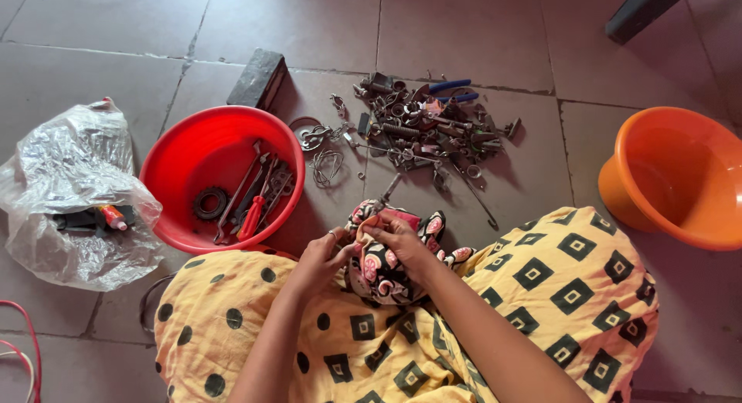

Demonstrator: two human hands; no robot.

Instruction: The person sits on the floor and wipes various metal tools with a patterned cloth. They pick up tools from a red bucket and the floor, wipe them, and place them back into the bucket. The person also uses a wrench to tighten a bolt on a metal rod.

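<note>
A round red plastic basin (pixel 193 152) stands on the grey tiled floor (pixel 464 32) and contains a black toothed sprocket (pixel 210 203) beside several metal wrenches (pixel 259 194). A crumpled clear plastic bag (pixel 73 183) lies just left of it, and a dark rectangular block (pixel 257 78) lies behind it. A loose pile of small metal parts (pixel 421 129) lies mid-floor, with an orange plastic basin (pixel 680 179) well apart at right.

Crowded ahead, open tile beyond

Red basin (pixel 220 152) blocks the near left, scattered metal parts (pixel 421 132) straight ahead, orange basin (pixel 680 175) the right. Bare floor (pixel 464 24) lies beyond; a narrow tile gap separates parts and orange basin
</note>
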